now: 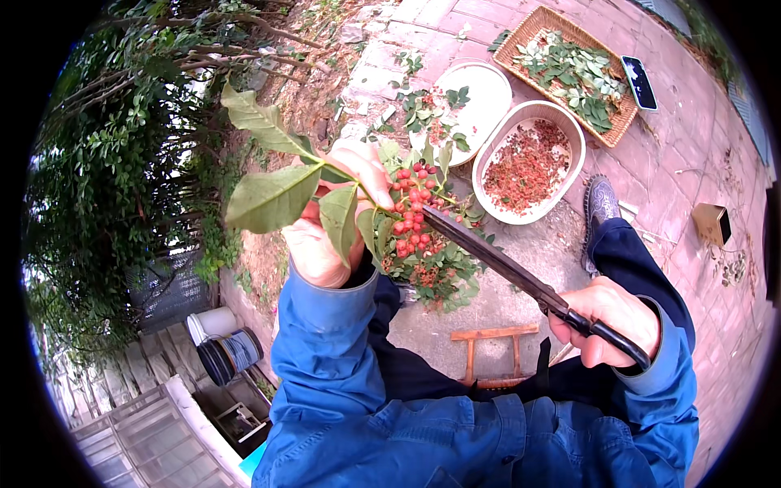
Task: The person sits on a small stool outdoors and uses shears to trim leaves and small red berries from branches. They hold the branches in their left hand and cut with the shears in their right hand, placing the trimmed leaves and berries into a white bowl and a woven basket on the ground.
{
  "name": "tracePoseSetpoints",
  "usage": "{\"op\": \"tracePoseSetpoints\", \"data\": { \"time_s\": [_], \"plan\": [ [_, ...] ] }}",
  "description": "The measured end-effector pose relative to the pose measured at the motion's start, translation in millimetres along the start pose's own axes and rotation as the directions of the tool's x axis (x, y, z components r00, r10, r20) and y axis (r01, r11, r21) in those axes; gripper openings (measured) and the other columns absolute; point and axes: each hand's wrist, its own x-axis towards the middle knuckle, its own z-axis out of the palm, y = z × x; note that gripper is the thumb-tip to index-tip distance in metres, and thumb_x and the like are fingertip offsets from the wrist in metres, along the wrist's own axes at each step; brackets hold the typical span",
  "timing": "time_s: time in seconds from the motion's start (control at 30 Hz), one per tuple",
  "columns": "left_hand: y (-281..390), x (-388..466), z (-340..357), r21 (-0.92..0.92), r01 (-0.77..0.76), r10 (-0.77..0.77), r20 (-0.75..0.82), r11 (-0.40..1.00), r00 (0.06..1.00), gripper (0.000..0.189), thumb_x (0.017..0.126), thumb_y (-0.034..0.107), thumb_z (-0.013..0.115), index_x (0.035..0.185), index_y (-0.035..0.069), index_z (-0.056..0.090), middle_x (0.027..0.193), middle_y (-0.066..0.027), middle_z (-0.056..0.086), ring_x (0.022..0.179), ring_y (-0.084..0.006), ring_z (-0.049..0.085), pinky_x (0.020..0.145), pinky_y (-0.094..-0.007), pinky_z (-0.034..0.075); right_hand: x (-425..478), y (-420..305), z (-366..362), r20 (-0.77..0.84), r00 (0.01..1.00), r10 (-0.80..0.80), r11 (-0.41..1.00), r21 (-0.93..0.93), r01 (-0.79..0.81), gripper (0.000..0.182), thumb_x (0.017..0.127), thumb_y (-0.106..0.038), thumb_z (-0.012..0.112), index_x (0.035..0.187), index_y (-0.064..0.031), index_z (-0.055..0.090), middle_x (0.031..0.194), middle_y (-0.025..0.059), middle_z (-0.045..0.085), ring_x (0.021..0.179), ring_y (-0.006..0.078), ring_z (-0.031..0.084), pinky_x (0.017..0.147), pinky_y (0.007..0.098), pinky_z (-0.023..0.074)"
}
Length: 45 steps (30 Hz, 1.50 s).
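My left hand point(332, 226) grips a leafy sprig point(274, 195) whose large green leaves point away to the left. From the sprig's other end hangs a cluster of round red berries point(413, 210). A pair of long-bladed scissors point(494, 253) with black handles is in my right hand point(604, 320). The blade tips reach the cluster's right side; whether they touch a stem I cannot tell. Below the cluster, on the ground, lies a heap of cut sprigs with berries point(439, 274).
Ahead stand an oval basin of loose red berries point(525, 165), a round white lid point(488, 91) bearing sprigs, and a wicker tray point(518, 43) of leaves. A phone point(639, 82) lies beside the tray. A wooden stool frame point(494, 332), buckets point(229, 357) and a small box point(708, 222) are nearby.
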Motion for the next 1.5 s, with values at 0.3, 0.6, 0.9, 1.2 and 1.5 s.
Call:
{"op": "tracePoseSetpoints", "data": {
  "time_s": [0.3, 0.6, 0.9, 1.2, 1.5],
  "plan": [
    [-2.0, 8.4, 5.1, 0.293, -0.172, 0.135, 0.143, 0.94, 0.98, 0.014, 0.081, 0.023, 0.055, 0.081, 0.009, 0.053, 0.067, -0.0106, 0.057, 0.077, -0.0196, 0.047, 0.067, -0.0311, 0.039, -8.2, -1.2, -9.6, 0.044, 0.999, 0.021, 0.995, 0.101, -0.025, 0.052, 0.073, -0.055, 0.058, 0.068, -0.004, 0.047, 0.053, 0.0089, 0.049, 0.049, 0.0292, 0.05, 0.046, 0.0362, 0.037],
    [-14.9, 11.1, 6.3, 0.11, -0.075, 0.066, 0.086, 0.991, 0.994, 0.021, 0.082, 0.029, 0.055, 0.076, 0.014, 0.043, 0.066, -0.0016, 0.051, 0.081, -0.0179, 0.042, 0.077, -0.033, 0.031, -16.5, 3.1, -20.2, 0.094, 0.994, 0.062, 0.993, 0.093, -0.071, 0.047, 0.074, -0.05, 0.06, 0.07, -0.0048, 0.049, 0.053, 0.008, 0.048, 0.047, 0.0276, 0.048, 0.045, 0.0342, 0.0363],
    [-14.0, 16.5, 15.0, -0.107, 0.01, -0.003, 0.071, 0.994, 0.997, 0.024, 0.073, 0.017, 0.068, 0.078, 0.016, 0.045, 0.071, 0.0025, 0.053, 0.085, -0.0176, 0.042, 0.076, -0.0311, 0.033, -18.1, 4.6, -21.2, 0.064, 0.995, 0.083, 0.996, 0.018, -0.084, 0.055, 0.073, -0.062, 0.052, 0.069, -0.0069, 0.049, 0.052, 0.0041, 0.047, 0.045, 0.0259, 0.05, 0.044, 0.0309, 0.0375],
    [-20.0, 13.9, 10.5, -0.073, -0.002, 0.013, 0.152, 0.997, 0.988, 0.022, 0.078, 0.022, 0.064, 0.08, 0.015, 0.043, 0.07, 0.0005, 0.055, 0.085, -0.0197, 0.045, 0.078, -0.0337, 0.033, -15.9, -10.7, -20.5, -0.045, 0.987, 0.153, 0.987, -0.036, -0.155, 0.032, 0.065, -0.035, 0.071, 0.074, -0.0064, 0.059, 0.058, 0.0101, 0.057, 0.056, 0.0311, 0.057, 0.049, 0.0357, 0.0417],
    [-27.3, 16.5, 8.4, -0.071, 0.201, -0.168, 0.325, 0.977, 0.931, 0.028, 0.074, 0.019, 0.068, 0.076, 0.016, 0.041, 0.07, 0.0036, 0.051, 0.086, -0.019, 0.044, 0.079, -0.0357, 0.035, -15.1, -10.4, -17.8, -0.123, 0.967, 0.224, 0.935, -0.254, -0.248, 0.045, 0.064, -0.046, 0.07, 0.064, -0.0037, 0.056, 0.05, 0.0136, 0.052, 0.051, 0.0346, 0.055, 0.048, 0.0398, 0.0419]
  ]
}}
